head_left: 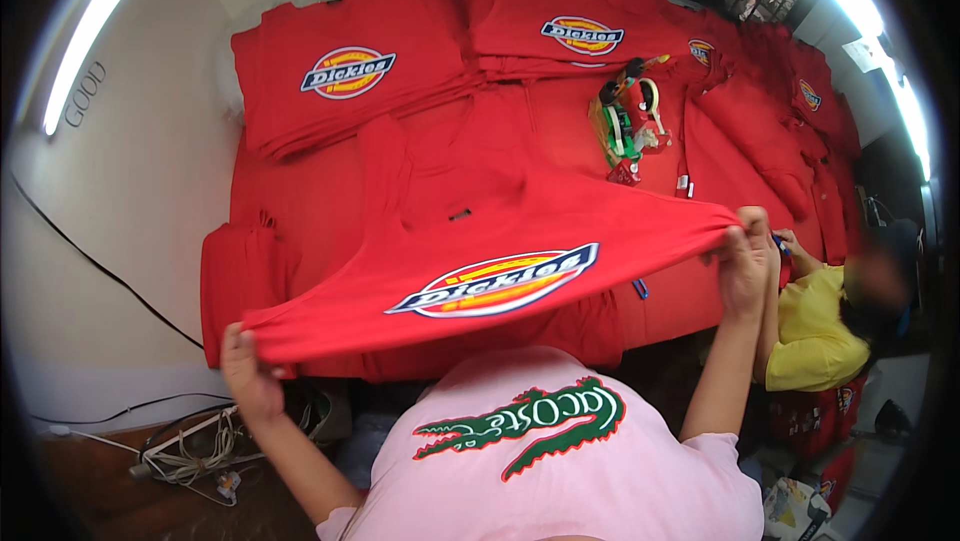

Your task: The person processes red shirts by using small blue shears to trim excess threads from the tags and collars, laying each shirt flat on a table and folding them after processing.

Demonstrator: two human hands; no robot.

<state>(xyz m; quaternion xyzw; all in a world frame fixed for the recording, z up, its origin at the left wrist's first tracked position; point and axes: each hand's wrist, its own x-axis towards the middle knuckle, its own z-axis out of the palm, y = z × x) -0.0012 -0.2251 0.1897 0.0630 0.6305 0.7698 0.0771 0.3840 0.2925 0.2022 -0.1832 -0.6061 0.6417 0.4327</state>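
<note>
A red sleeveless shirt [630, 226] is stretched sideways between my hands above the red-covered table. On its front is an oval print in yellow, orange, white and dark blue, and a small dark label sits at the neckline. My left hand [252, 376] is closed on the shirt's lower left corner. Higher up on the other side, my right hand [745, 266] grips the bunched right end. Part of the table and more red cloth lie hidden behind the stretched shirt.
Red shirt stacks [350, 31] [560, 1] line the table's far side. Tape dispensers [625, 121] stand right of centre, and a small blue item [640, 289] lies nearer. A person in yellow [820, 326] works at the right. Coiled cables [200, 446] lie low on the left.
</note>
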